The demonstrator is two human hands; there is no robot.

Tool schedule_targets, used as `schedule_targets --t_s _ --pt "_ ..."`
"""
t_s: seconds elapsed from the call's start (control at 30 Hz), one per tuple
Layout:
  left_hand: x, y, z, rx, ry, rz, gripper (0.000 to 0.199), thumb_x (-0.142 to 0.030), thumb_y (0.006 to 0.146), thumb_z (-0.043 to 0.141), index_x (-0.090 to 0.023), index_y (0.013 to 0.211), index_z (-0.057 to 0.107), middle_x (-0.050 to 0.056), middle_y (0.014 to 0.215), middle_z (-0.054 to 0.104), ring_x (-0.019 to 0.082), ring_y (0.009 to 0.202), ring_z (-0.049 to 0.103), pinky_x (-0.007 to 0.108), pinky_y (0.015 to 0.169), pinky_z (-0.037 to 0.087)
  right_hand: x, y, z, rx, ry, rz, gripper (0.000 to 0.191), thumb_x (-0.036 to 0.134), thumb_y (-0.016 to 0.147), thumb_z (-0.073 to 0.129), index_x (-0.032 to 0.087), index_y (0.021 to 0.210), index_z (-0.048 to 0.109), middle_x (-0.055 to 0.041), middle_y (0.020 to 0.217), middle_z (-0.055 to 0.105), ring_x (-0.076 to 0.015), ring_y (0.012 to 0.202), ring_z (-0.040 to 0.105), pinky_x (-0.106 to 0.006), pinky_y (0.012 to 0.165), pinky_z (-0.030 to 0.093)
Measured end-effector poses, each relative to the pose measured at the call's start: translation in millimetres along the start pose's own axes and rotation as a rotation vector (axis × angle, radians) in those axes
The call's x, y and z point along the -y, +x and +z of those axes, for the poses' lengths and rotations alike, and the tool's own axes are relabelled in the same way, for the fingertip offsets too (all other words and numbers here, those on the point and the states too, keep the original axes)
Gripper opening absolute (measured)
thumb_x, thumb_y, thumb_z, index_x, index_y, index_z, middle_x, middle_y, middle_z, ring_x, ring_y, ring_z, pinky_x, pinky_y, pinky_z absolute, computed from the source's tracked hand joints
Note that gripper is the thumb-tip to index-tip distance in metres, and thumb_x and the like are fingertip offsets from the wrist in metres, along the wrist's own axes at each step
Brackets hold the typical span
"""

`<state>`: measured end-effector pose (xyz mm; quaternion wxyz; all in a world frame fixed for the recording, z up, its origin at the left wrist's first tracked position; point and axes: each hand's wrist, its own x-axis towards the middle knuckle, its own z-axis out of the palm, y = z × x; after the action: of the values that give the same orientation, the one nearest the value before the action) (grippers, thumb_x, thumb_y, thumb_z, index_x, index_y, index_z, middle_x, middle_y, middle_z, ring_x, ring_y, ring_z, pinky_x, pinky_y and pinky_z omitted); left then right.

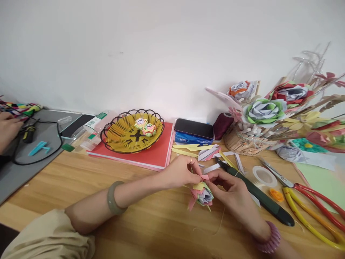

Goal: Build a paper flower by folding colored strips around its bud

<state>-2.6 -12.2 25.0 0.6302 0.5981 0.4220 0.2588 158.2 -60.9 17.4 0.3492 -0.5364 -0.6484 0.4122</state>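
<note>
A small paper flower (204, 195) in pink, yellow, green and pale lilac hangs just above the wooden table, tilted toward me. My left hand (183, 172) pinches it at its upper edge. From the other side, my right hand (231, 186) grips the same edge between thumb and fingers. A bit of pink paper (205, 177) shows between the two sets of fingertips. Behind the hands lie cut strips of yellow paper (192, 146) and white paper (211, 168). A thin thread (221, 223) lies on the table below the flower.
A yellow woven basket (118, 140) with two paper flowers sits on red paper (167, 144). Scissors (283, 180), a dark green long tool (258, 196) and a tape roll (264, 175) lie right. A flower-filled holder (242, 142) stands behind. Another person's hand (9, 129) is far left.
</note>
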Motion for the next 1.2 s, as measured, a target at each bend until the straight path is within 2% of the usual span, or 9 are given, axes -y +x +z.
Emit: schedule_targets --t_s 0.13,0.27,0.43,0.6,0.7,0.83,0.93,1.0,1.2 --pt "-2 1 -3.6 0.091 -0.165 0.031 0.019 -0.024 0.058 0.07 -0.011 0.066 0.059 0.0 0.064 0.058 0.008 0.058 0.05 0.02 0.055 0.04 -2 -2 -4 -0.101 -0.07 -0.203 0.013 0.029 0.08 0.056 0.019 0.072 0.058 -0.0024 0.068 0.063 -0.0144 0.06 0.059 -0.024 0.055 0.048" --pt "-2 4 -6.9 0.136 -0.478 -0.032 0.041 -0.044 0.063 0.067 -0.015 0.091 0.063 0.006 0.093 0.061 0.009 0.064 0.056 0.023 0.057 0.044 -7 -3 -8 -0.186 -0.222 -0.431 0.006 0.017 0.081 0.054 0.021 0.08 0.058 -0.0015 0.072 0.066 -0.0142 0.065 0.062 -0.023 0.058 0.049" --pt "-1 3 -4.7 0.153 -0.377 -0.013 0.029 -0.033 0.058 0.074 -0.011 0.075 0.068 0.005 0.079 0.065 0.01 0.071 0.057 0.024 0.07 0.044 -9 -3 -13 -0.212 -0.42 -0.703 0.02 0.003 0.079 0.051 0.021 0.086 0.056 -0.0034 0.081 0.067 -0.0149 0.074 0.064 -0.024 0.065 0.05" --pt "-2 0 -1.1 0.171 -0.387 0.058 0.025 -0.026 0.055 0.076 -0.014 0.076 0.068 0.004 0.083 0.066 0.013 0.081 0.059 0.027 0.08 0.044 -7 -1 -20 -0.262 -0.513 -0.788 0.019 0.002 0.078 0.052 0.02 0.084 0.055 -0.0058 0.083 0.066 -0.0159 0.077 0.062 -0.026 0.064 0.05" --pt "2 1 1.3 0.027 -0.355 0.143 0.021 -0.027 0.054 0.077 -0.012 0.065 0.066 0.004 0.081 0.064 0.013 0.076 0.059 0.027 0.073 0.046 -5 -1 -22 -0.346 -0.568 -0.819 0.018 0.005 0.076 0.057 0.021 0.084 0.057 -0.0066 0.087 0.065 -0.0181 0.08 0.061 -0.03 0.067 0.049" --pt "7 1 3.0 -0.255 -0.181 0.565 0.012 -0.023 0.06 0.074 -0.014 0.061 0.065 0.002 0.072 0.059 0.012 0.074 0.058 0.026 0.071 0.048 1 -2 -21 -0.495 -0.418 -0.551 0.005 0.017 0.078 0.059 0.021 0.08 0.058 -0.002 0.073 0.06 -0.0151 0.063 0.056 -0.027 0.057 0.047" --pt "8 -2 2.2 -0.345 0.087 0.876 0.003 -0.014 0.07 0.066 -0.016 0.067 0.066 0.001 0.072 0.057 0.008 0.07 0.057 0.022 0.067 0.048 7 -2 -19 -0.264 -0.135 -0.219 0.012 0.031 0.084 0.051 0.021 0.08 0.057 0.0019 0.061 0.055 -0.0116 0.051 0.051 -0.023 0.047 0.043" --pt "9 -4 1.2 -0.357 0.253 1.029 0.008 -0.011 0.073 0.061 -0.017 0.071 0.066 0.001 0.073 0.057 0.007 0.069 0.057 0.02 0.064 0.048 10 -1 -17 -0.144 -0.002 -0.116 0.019 0.037 0.084 0.05 0.02 0.078 0.057 0.0021 0.06 0.054 -0.0114 0.052 0.05 -0.022 0.048 0.043" --pt "14 -7 1.1 -0.324 0.488 1.125 0.013 -0.01 0.077 0.054 -0.017 0.072 0.064 0.004 0.077 0.064 0.009 0.072 0.061 0.02 0.065 0.05 5 0 -13 -0.08 0.079 -0.069 0.021 0.04 0.081 0.055 0.019 0.076 0.055 0.0004 0.069 0.055 -0.014 0.064 0.051 -0.025 0.058 0.043"
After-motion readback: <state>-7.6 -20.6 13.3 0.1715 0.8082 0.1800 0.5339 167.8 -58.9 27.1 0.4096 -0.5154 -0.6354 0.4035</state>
